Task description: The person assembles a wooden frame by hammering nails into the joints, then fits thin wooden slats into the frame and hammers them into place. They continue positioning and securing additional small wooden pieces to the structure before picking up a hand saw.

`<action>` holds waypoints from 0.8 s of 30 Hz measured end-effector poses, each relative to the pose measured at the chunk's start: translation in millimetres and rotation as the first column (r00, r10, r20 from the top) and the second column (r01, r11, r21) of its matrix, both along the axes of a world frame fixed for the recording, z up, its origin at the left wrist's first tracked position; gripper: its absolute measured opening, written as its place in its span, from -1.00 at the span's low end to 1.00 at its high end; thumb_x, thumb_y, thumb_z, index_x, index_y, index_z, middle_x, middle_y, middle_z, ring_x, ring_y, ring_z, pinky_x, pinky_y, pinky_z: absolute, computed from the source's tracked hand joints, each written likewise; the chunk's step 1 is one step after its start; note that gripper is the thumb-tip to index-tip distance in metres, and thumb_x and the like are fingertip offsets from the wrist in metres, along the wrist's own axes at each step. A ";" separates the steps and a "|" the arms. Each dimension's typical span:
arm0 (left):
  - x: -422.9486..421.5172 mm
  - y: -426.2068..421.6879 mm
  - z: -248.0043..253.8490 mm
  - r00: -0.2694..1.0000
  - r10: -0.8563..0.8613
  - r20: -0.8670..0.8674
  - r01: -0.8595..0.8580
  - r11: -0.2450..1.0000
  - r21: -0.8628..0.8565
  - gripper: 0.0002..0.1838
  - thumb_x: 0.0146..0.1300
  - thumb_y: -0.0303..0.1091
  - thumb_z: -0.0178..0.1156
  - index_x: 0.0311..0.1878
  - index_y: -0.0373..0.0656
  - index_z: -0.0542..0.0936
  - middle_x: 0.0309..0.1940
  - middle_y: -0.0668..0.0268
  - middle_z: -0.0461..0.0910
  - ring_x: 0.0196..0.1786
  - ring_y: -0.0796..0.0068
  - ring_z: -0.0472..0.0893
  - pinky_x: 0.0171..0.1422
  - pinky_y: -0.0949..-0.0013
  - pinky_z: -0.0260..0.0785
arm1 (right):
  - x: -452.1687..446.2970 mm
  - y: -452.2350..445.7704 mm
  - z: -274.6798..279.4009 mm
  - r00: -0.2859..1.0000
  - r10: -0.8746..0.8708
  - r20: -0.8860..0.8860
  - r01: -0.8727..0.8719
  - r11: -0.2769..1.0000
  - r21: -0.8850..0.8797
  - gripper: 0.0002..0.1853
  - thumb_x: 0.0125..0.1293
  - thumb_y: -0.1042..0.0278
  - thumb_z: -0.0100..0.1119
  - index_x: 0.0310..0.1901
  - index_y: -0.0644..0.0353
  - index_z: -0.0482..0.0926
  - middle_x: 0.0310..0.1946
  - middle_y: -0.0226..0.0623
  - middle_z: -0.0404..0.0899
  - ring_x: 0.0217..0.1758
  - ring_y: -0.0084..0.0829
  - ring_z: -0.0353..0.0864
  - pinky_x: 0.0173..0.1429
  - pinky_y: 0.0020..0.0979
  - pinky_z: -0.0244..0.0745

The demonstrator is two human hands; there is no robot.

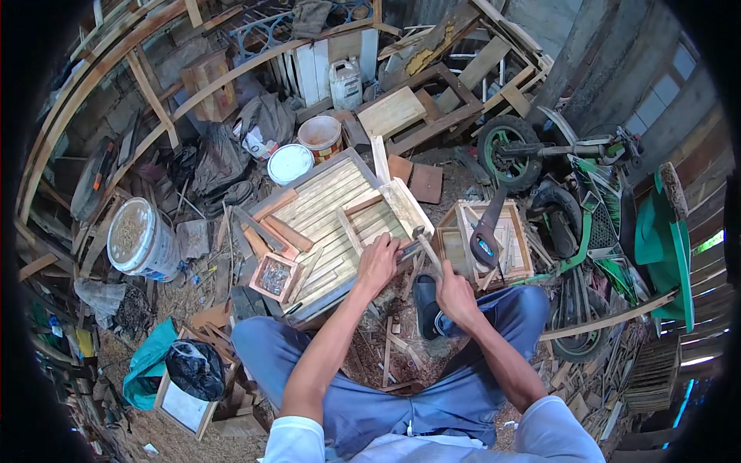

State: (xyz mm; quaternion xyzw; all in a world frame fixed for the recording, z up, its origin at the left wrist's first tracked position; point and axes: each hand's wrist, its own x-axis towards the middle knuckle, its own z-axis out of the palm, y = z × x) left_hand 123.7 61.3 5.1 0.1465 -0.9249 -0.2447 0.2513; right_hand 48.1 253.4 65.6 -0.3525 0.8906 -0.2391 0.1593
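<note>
My right hand (457, 296) is closed round the wooden handle of a hammer (429, 250), whose head is up by my left hand. My left hand (378, 262) is closed near the right edge of the slatted wooden panel (316, 208), on a small dark thing I cannot make out, close to the hammer head. A wooden frame (361, 205) with a pale board (405, 207) at its right end rests on the panel. A small box of nails (274, 276) and several wood offcuts (287, 234) lie at the panel's left.
A handsaw (488, 235) lies on a wooden box (519, 266) at the right, near a green motorbike (594, 216). White buckets (139, 239) stand at the left and behind the panel. Stacked timber (455, 77) is at the back; scraps cover the floor.
</note>
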 end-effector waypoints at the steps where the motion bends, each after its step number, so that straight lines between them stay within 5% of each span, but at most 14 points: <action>1: 0.6 1.7 2.6 1.000 0.007 0.000 -0.007 1.000 -0.007 -0.85 0.25 -0.38 0.21 -0.17 -0.24 0.58 -0.27 0.09 0.48 -0.14 0.02 0.57 -0.10 0.01 0.47 | -1.5 0.4 4.4 1.000 -0.005 0.008 0.005 1.000 0.011 -0.75 0.44 0.27 -0.02 -0.02 0.21 0.23 -0.44 0.37 0.55 -0.27 0.42 0.54 -0.14 0.33 0.35; 24: 0.0 -4.2 5.1 0.999 -0.045 -0.011 0.046 0.999 0.023 -0.83 0.15 -0.51 0.16 -0.17 -0.28 0.59 -0.27 0.00 0.48 -0.15 -0.08 0.55 -0.15 -0.05 0.41 | 5.9 -3.4 4.5 0.998 -0.049 -0.035 0.044 0.989 -0.139 -0.77 0.40 0.38 0.00 -0.04 0.24 0.22 -0.53 0.34 0.52 -0.37 0.41 0.53 -0.24 0.30 0.39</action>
